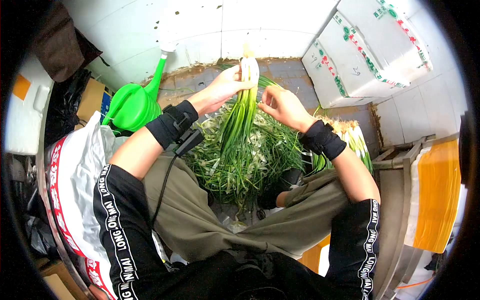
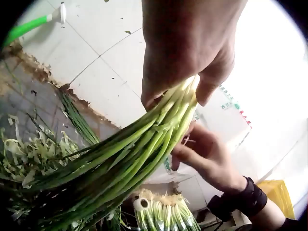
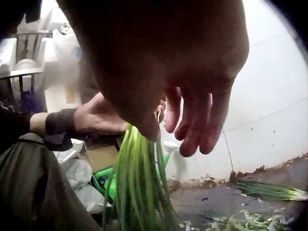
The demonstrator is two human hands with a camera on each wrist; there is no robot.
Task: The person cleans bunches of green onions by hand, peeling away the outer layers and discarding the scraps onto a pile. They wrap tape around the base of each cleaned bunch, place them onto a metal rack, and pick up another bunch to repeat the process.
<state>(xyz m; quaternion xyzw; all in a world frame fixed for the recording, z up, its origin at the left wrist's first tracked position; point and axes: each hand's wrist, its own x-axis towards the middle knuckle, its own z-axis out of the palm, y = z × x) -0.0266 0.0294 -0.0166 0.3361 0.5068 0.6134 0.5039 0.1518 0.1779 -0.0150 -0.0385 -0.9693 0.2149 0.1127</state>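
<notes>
Two white boxes (image 1: 327,72) sit stacked by the floor's far right corner in the head view, a green watering can (image 1: 134,107) over to the left, and a big shaggy heap of leaves (image 1: 260,170) covers the middle of the floor (image 1: 187,82), right under the hands. A rooted bundle (image 1: 352,137) is off to the right, a crinkly plastic sack (image 1: 85,165) beside the left leg. And the green onions (image 1: 246,102), the bunch in the air? Gripped in the left hand (image 1: 220,91), pale ends up, long leaves hanging down; the right hand (image 1: 286,109) is just beside them, thumb and index drawn close together.

Over to the left wrist view: loose onions (image 2: 79,120) lie on the floor near its wall edge, bundled roots show below. The bunch sprays out from the left hand's grip, smooth white stalks fading into slim, dark leaves. The right hand is bent next to the stalks; whether it pinches a thin strand, I can't tell.

Right wrist view now: the right hand looms large, thumb by the stalks, other fingers hanging apart. Left hand's behind, at the top of the bunch. Tiled wall (image 3: 262,91), grimy along the bottom.
</notes>
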